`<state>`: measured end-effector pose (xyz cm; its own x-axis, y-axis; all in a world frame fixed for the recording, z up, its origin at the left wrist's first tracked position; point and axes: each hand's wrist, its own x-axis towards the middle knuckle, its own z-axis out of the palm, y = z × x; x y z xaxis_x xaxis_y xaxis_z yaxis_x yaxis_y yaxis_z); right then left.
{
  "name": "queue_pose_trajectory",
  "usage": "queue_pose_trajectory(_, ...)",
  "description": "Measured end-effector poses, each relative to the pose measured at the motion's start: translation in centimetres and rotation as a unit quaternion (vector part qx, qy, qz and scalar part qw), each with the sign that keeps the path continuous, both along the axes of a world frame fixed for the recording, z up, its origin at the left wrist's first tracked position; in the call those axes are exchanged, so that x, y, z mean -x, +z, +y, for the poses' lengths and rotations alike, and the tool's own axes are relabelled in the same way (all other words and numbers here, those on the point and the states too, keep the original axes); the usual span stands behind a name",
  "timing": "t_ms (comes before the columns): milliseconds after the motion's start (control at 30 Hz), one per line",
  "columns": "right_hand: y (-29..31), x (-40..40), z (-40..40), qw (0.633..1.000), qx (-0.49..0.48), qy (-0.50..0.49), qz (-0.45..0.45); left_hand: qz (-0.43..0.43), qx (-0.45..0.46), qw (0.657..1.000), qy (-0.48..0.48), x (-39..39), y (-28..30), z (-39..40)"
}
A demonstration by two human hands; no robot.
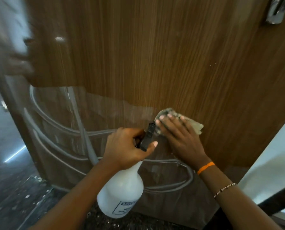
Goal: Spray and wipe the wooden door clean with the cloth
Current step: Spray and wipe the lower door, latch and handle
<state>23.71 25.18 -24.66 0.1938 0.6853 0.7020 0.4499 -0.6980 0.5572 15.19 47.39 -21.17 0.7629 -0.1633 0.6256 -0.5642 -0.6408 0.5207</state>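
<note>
The wooden door (163, 55) fills the view, brown with vertical grain and glossy reflections in its lower half. My left hand (126, 146) grips the black trigger head of a white spray bottle (121, 191), whose nozzle points at the door. My right hand (178, 135) lies flat with straight fingers on a beige-grey cloth (196, 127), pressing it against the door just right of the nozzle. A faint mist streak shows on the door left of the cloth.
A metal door handle (276, 10) sits at the top right. A white wall (274, 156) stands to the right of the door. Dark speckled floor (14, 196) lies below and to the left, with an opening beyond the door's left edge.
</note>
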Motion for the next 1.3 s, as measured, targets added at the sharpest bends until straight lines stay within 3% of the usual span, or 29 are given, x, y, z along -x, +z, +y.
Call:
queue_pose_trajectory(133,-4.5,0.0,-0.6,0.962,0.272,-0.040,-0.004,0.026,0.012,1.000,-0.006,0.6,-0.9,2.0)
queue_pose_trajectory(200,-3.9,-0.1,-0.3,0.952,0.298,-0.061,-0.029,0.040,0.026,0.999,-0.016,0.7,-1.2,2.8)
queue_pose_trajectory(267,-1.4,-0.3,0.5,0.965,0.253,-0.061,-0.045,0.050,0.035,0.998,-0.020,0.7,-1.4,3.4)
queue_pose_trajectory(367,4.7,-0.6,2.7,0.992,0.094,-0.054,-0.069,0.051,0.059,0.997,-0.014,0.5,-1.6,3.8)
queue_pose_trajectory(500,8.4,-0.8,5.0,0.992,-0.068,-0.067,-0.085,0.040,0.095,0.995,-0.015,0.4,-2.8,3.9)
queue_pose_trajectory(600,5.8,-0.7,5.3,0.993,-0.057,-0.073,-0.072,0.043,0.101,0.994,-0.011,0.4,-4.0,3.9)
queue_pose_trajectory(833,-3.7,0.3,3.6,0.985,0.143,-0.096,0.018,0.056,0.127,0.990,-0.037,-0.7,-3.4,5.1)
queue_pose_trajectory(1000,-3.7,0.7,3.3,0.963,0.229,-0.138,0.014,0.065,0.160,0.983,-0.054,-1.2,-2.4,6.5)
queue_pose_trajectory(1067,-1.6,0.9,3.8,0.967,0.211,-0.143,-0.005,0.081,0.156,0.983,-0.058,-1.2,-2.1,6.7)
queue_pose_trajectory(1300,5.8,-0.5,7.8,0.992,-0.058,-0.093,-0.055,0.117,0.149,0.980,-0.068,-1.3,-2.0,6.9)
